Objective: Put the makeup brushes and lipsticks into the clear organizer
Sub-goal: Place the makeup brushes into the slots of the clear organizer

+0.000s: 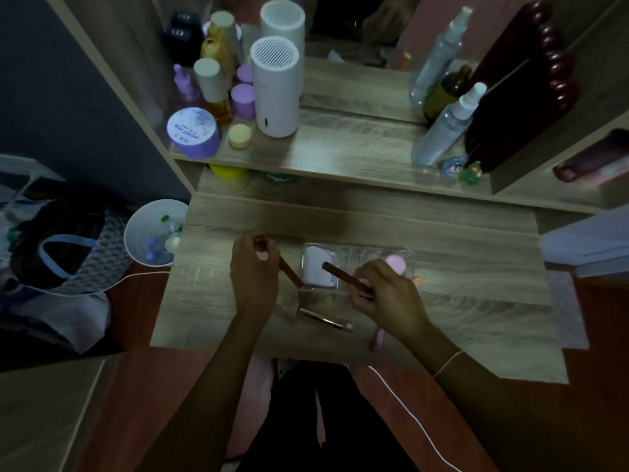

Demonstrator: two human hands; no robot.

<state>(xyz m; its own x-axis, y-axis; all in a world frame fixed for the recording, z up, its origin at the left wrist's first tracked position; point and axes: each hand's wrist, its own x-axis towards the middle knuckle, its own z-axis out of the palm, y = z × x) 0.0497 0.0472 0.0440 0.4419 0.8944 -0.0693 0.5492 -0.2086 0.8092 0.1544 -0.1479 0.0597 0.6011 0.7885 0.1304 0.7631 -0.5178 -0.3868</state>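
Observation:
The clear organizer (405, 257) lies on the wooden desk in front of me, with a white item (315, 264) and a pink round item (396, 262) inside. My left hand (253, 274) grips a brown stick-like brush (289, 269) just left of the organizer. My right hand (386, 294) grips another brown stick (343, 275), its tip over the organizer's left part. A thin dark brush with a silver ferrule (325, 320) lies on the desk near the front. A pink tube (378, 338) lies beside my right wrist.
A raised shelf behind holds a white cylinder device (275, 86), purple jars (194, 131), bottles and a spray bottle (442, 127). A white bucket (153, 233) stands left of the desk. A white cable (418, 420) runs across the floor.

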